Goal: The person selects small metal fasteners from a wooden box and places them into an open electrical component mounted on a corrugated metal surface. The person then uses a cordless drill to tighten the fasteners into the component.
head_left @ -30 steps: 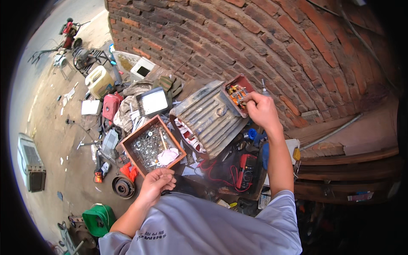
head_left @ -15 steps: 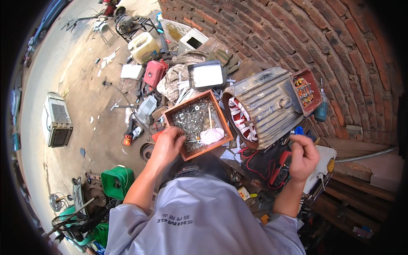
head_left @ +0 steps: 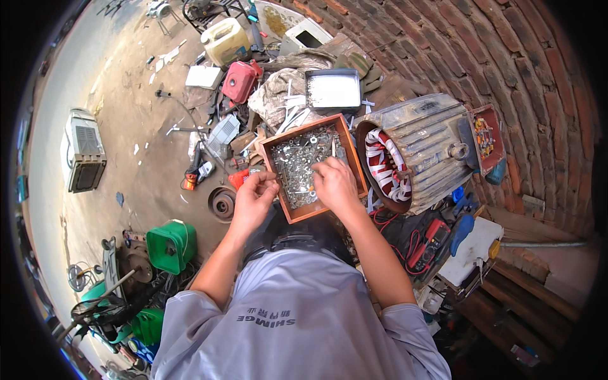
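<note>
A shallow wooden box sits at an angle in front of my body, strewn inside with nuts, washers and other small hardware. Over its left rim, my left hand has its fingers curled and thumb and forefinger close together; whatever they may pinch is too small to name. My right hand reaches into the box's right side with bent fingers, their tips among the hardware; anything in them is hidden. To the right lies an electric motor with a ribbed housing, its white-laced windings facing the box.
A metal tray lies beyond the box, near a red fuel can and a pale jerrycan. A pulley and a green bucket stand left. A red multimeter lies right, below the motor. A brick wall rises behind.
My right hand has swung left from beside the motor into the box. My left hand has drawn back toward the left rim. The view has shifted, and the pink-white wad no longer shows.
</note>
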Demonstrator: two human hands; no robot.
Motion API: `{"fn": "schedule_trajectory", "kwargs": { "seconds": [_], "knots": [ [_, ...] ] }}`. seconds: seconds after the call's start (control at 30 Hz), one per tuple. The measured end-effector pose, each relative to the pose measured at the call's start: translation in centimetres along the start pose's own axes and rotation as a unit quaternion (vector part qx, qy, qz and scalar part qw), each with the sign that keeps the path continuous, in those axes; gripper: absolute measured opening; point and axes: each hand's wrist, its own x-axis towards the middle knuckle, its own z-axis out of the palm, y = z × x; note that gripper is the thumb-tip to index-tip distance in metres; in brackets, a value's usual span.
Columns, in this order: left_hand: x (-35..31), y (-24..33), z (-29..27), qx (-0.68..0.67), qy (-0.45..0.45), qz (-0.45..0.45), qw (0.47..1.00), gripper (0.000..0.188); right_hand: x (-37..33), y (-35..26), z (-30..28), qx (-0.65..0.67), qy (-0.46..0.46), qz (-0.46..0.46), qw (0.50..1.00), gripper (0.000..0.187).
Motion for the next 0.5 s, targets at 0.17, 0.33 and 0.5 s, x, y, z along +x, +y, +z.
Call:
{"fn": "schedule_trajectory", "kwargs": {
  "seconds": [0.17,0.33,0.5],
  "knots": [
    [-0.1,-0.6,0.2,-0.016,0.005,0.005,1.000,0.024,2.0,-0.2,2.6,-0.122,-0.077,-0.031,0.989,0.015],
    [-0.1,-1.3,-0.1,-0.013,0.004,0.025,1.000,0.024,2.4,-0.6,3.7,-0.219,-0.111,-0.033,0.969,0.014],
    [-0.1,-1.3,-0.3,-0.006,0.003,0.044,0.999,0.021,3.0,-0.7,3.7,-0.225,-0.128,-0.037,0.965,0.013]
  ]
}}
